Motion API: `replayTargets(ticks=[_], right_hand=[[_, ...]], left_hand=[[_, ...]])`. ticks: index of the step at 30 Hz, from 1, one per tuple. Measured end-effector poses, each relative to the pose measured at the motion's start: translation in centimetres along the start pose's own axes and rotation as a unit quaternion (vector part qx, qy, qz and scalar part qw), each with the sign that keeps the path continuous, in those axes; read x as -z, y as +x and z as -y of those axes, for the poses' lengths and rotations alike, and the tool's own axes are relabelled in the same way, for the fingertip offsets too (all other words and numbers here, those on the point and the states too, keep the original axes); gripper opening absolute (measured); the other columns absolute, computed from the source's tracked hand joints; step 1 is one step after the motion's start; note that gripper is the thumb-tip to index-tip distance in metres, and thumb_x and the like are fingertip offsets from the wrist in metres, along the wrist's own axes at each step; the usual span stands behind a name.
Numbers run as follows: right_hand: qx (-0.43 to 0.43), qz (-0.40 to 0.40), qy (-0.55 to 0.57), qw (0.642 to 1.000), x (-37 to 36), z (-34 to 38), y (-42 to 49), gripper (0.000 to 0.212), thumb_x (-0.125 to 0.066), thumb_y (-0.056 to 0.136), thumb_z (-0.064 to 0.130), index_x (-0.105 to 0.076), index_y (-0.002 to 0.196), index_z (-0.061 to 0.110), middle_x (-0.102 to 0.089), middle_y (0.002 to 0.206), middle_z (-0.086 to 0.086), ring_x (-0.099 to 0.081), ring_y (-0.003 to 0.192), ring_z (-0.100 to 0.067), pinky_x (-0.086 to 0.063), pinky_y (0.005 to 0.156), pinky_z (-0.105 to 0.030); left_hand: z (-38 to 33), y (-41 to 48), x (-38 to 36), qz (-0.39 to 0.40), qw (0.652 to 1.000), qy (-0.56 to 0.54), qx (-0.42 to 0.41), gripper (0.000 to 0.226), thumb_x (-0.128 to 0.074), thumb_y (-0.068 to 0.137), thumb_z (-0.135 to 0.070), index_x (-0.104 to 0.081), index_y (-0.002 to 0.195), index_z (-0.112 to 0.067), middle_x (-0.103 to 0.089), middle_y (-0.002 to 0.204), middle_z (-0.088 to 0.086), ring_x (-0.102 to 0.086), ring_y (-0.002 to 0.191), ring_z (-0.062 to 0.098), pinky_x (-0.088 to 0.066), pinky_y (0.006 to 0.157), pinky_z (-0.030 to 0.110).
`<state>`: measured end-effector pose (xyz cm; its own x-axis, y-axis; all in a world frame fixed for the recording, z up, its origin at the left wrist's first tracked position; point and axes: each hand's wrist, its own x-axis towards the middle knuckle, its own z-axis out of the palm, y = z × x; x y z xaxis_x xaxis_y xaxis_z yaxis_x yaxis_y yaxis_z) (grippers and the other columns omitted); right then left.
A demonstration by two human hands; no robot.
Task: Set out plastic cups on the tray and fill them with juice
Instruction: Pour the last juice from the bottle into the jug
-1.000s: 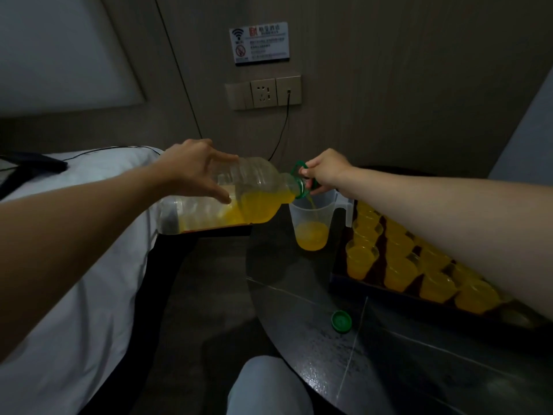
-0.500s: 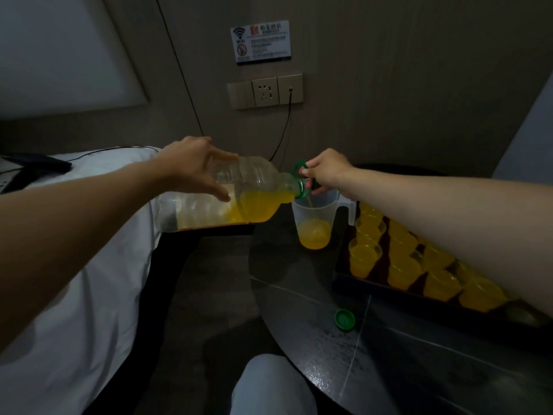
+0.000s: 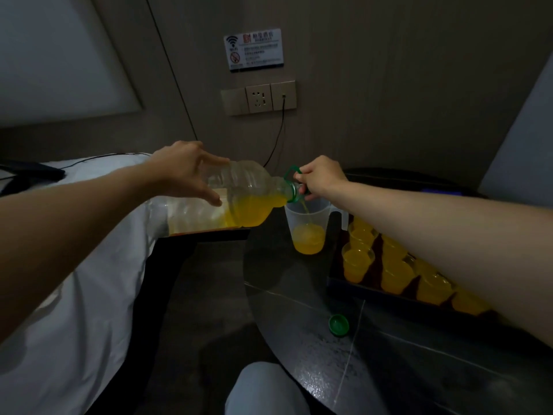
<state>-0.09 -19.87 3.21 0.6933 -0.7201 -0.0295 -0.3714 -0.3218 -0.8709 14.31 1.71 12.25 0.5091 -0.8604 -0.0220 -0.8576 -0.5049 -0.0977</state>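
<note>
A large clear juice bottle (image 3: 248, 199) lies tipped almost level over the table's far edge, orange juice pooled in its lower side. My left hand (image 3: 185, 172) grips its body from above. My right hand (image 3: 320, 178) holds its green neck and carry handle. A thin stream runs from the mouth into a clear plastic measuring jug (image 3: 308, 226), which holds a little juice. To the right, a dark tray (image 3: 338, 284) carries several plastic cups (image 3: 357, 262) filled with juice, partly hidden by my right forearm.
The bottle's green cap (image 3: 338, 324) lies on the dark round table (image 3: 299, 339) in front of the tray. A white bed (image 3: 59, 324) runs along the left. A wall socket with a black cable (image 3: 276, 136) sits behind the jug. My knee (image 3: 263, 390) shows at the bottom.
The juice level in the jug has risen slightly as pouring goes on. Both hands and the bottle keep nearly the same pose; the view has shifted a little.
</note>
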Motion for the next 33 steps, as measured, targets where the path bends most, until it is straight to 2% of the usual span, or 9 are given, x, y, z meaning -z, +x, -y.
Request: replayTargets(ticks=[7,11,15,21,25,29,33], right_hand=[[-0.002,-0.008,0.006,1.000,0.4,-0.3,0.1,0.027,-0.059,0.101,0.012,-0.066,0.127,0.008,-0.071,0.103,-0.009,-0.073,0.092,-0.021,-0.063,0.079,-0.036],[-0.006,-0.006,0.002,1.000,0.4,-0.4,0.2,0.030,-0.061,0.100,0.012,-0.064,0.130,0.008,-0.070,0.104,-0.008,-0.070,0.083,-0.016,-0.062,0.071,-0.029],[-0.003,-0.010,0.005,1.000,0.3,-0.6,0.3,0.031,-0.061,0.101,0.013,-0.064,0.131,0.008,-0.070,0.102,-0.006,-0.068,0.078,-0.013,-0.059,0.061,-0.023],[0.003,-0.015,-0.001,1.000,0.1,-1.0,0.4,0.029,-0.059,0.102,0.012,-0.066,0.130,0.007,-0.067,0.101,-0.005,-0.066,0.076,-0.012,-0.055,0.057,-0.019],[0.013,-0.021,-0.005,1.000,-0.1,-1.3,0.4,0.031,-0.060,0.101,0.011,-0.065,0.131,0.007,-0.066,0.101,-0.004,-0.066,0.075,-0.010,-0.057,0.063,-0.020],[0.021,-0.031,-0.022,0.999,-0.4,-1.6,0.6,0.030,-0.059,0.102,0.013,-0.065,0.130,0.007,-0.070,0.106,-0.008,-0.067,0.079,-0.011,-0.059,0.068,-0.023],[0.030,-0.035,-0.014,0.999,-0.4,-1.7,0.6,0.032,-0.060,0.101,0.013,-0.064,0.133,0.006,-0.071,0.111,-0.009,-0.066,0.077,-0.008,-0.062,0.079,-0.029]], left_hand=[[-0.6,0.2,0.6,0.005,1.000,0.001,0.002,0.090,-0.082,0.071,-0.058,-0.041,0.150,-0.042,-0.045,0.113,0.004,-0.044,0.102,0.021,-0.038,0.082,0.034],[-1.2,0.1,1.1,0.012,1.000,-0.016,-0.001,0.087,-0.083,0.075,-0.051,-0.042,0.151,-0.037,-0.049,0.110,0.002,-0.047,0.099,0.018,-0.040,0.082,0.031],[-1.1,0.2,1.2,0.013,1.000,-0.007,0.002,0.088,-0.083,0.073,-0.054,-0.042,0.150,-0.042,-0.049,0.113,0.004,-0.049,0.102,0.021,-0.043,0.083,0.034],[-1.4,0.0,1.5,0.022,0.999,-0.023,0.008,0.088,-0.083,0.075,-0.050,-0.041,0.151,-0.038,-0.051,0.108,0.001,-0.049,0.096,0.017,-0.039,0.081,0.031],[-1.5,-0.2,1.7,0.027,0.999,-0.018,0.016,0.088,-0.083,0.075,-0.050,-0.041,0.151,-0.038,-0.047,0.108,-0.001,-0.046,0.098,0.016,-0.038,0.081,0.030],[-1.8,-0.5,1.2,0.018,0.999,-0.033,0.014,0.085,-0.083,0.076,-0.049,-0.043,0.150,-0.037,-0.052,0.104,-0.001,-0.049,0.095,0.017,-0.039,0.077,0.030],[-1.6,-0.6,1.1,0.016,0.999,-0.038,0.016,0.085,-0.083,0.075,-0.049,-0.043,0.150,-0.037,-0.052,0.097,-0.002,-0.049,0.091,0.016,-0.039,0.071,0.029]])
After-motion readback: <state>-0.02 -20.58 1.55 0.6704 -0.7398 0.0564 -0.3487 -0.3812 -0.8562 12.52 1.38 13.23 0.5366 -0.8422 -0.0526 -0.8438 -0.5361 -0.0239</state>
